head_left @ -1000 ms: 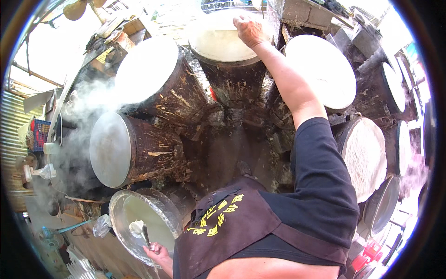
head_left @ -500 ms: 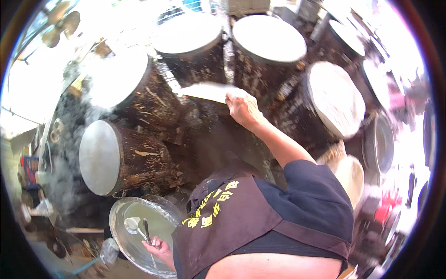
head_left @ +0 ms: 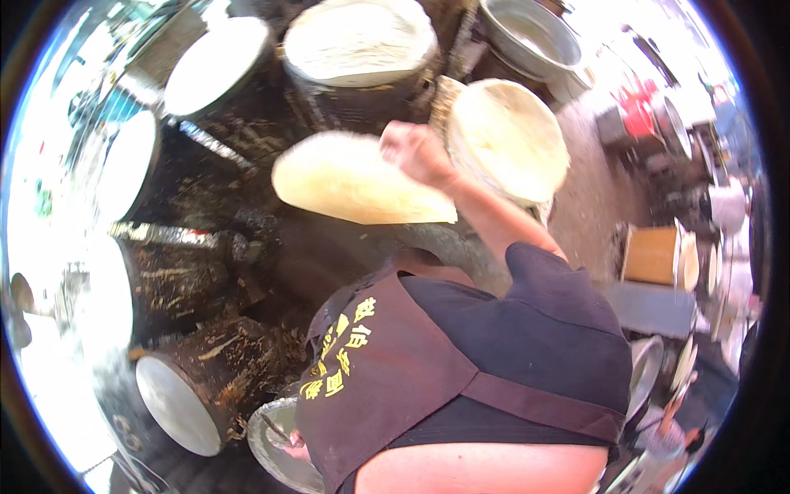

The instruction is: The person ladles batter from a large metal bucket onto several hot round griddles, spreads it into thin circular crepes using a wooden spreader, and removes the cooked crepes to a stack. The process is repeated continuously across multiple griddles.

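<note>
My right hand (head_left: 418, 152) pinches the upper edge of a thin, round, pale-yellow flatbread sheet (head_left: 354, 183), which hangs tilted and a little blurred. Just right of that hand is a round stack of similar pale sheets (head_left: 510, 140). Low at the left, my left hand (head_left: 298, 447) is closed around a dark-handled tool (head_left: 276, 427), partly covered by the apron. Below this hand sits a metal basin (head_left: 257, 445) of pale liquid. What the tool's far end looks like is hidden.
Dark, crusted drums with flat round tops curve around me: a near-left one (head_left: 177, 403), a far-left one (head_left: 218, 66) and a far one (head_left: 360, 41) with a pale sheet. A large metal pan (head_left: 535, 37) stands at the far right. Another person (head_left: 666, 432) is at the lower right.
My view has turned right. My right hand has carried the sheet from above the drums to beside the stack, and its broad face now shows. My left hand stays over the basin.
</note>
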A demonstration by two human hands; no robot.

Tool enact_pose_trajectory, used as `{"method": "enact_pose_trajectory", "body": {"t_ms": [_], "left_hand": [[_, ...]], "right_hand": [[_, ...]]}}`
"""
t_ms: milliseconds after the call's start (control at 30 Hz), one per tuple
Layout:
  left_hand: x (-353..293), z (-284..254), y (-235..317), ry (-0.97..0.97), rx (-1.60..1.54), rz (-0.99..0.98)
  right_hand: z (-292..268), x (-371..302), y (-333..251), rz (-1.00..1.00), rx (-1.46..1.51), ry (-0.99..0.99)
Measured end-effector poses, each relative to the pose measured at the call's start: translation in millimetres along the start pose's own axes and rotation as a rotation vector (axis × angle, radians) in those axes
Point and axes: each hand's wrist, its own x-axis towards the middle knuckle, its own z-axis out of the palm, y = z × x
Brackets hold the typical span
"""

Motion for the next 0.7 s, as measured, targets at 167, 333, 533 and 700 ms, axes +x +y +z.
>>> {"method": "enact_pose_trajectory", "body": {"t_ms": [167,333,533,700], "left_hand": [[-6,43,-29,-0.048,0.129,-0.025],[-15,74,-56,-0.070,0.203,-0.042],[-27,95,-75,-0.089,0.241,-0.036],[-26,107,-83,-0.109,0.277,-0.061]], "right_hand": [[-189,-50,56,0.450,0.417,0.343],[-260,-134,203,0.618,0.974,0.698],[-207,-225,355,0.788,1.119,0.907],[-164,-266,395,1.079,0.897,1.171]]}}
